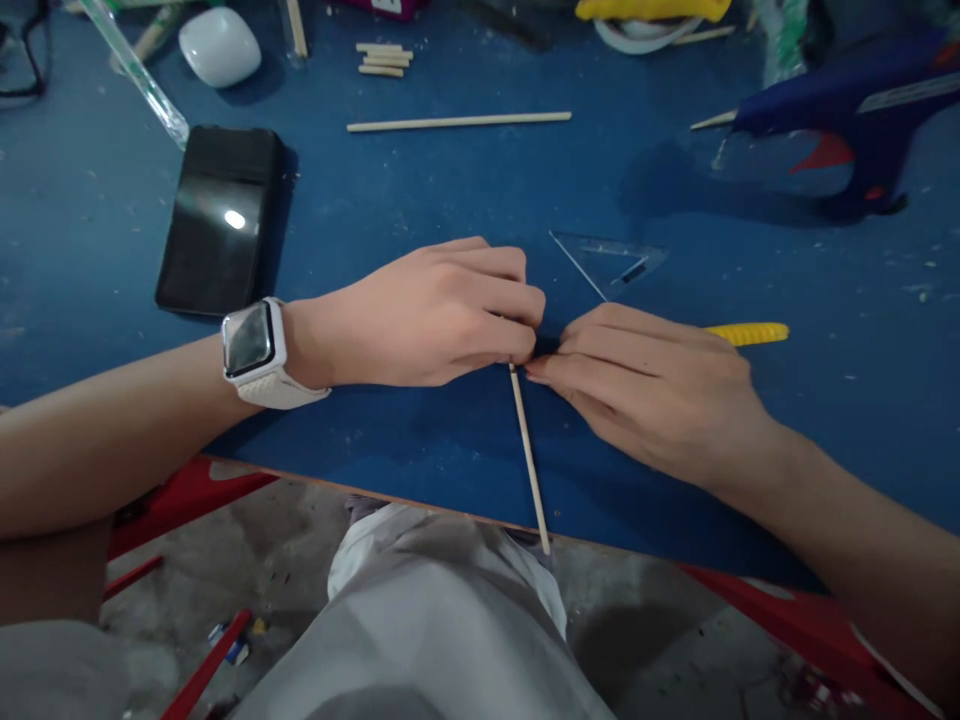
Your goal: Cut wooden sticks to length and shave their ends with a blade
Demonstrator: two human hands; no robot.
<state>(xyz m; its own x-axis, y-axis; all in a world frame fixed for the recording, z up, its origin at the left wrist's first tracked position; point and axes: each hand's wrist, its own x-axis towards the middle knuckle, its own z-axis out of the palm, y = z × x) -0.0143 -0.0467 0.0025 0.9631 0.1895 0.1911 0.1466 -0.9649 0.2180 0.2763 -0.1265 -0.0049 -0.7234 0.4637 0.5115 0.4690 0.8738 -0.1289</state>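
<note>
My left hand (465, 310), wrist wearing a pale-banded watch (251, 342), is closed on a thin round wooden stick (529, 455). The stick comes out below my fingers and slants toward me past the table edge, with a dark mark near its upper end. My right hand (652, 385) is beside it, fingertips pinched together close to the stick. What they pinch is hidden. A yellow ridged handle (750, 333) sticks out from behind my right hand; whether the hand grips it cannot be seen. A clear set square (609, 262) lies just beyond.
On the blue table (450, 190) are a longer stick (459, 122), several short stick pieces (385, 60), a black phone-like device (217, 220) and a white rounded case (220, 47). A blue glue gun (840, 120) stands at right, its nozzle pointing left.
</note>
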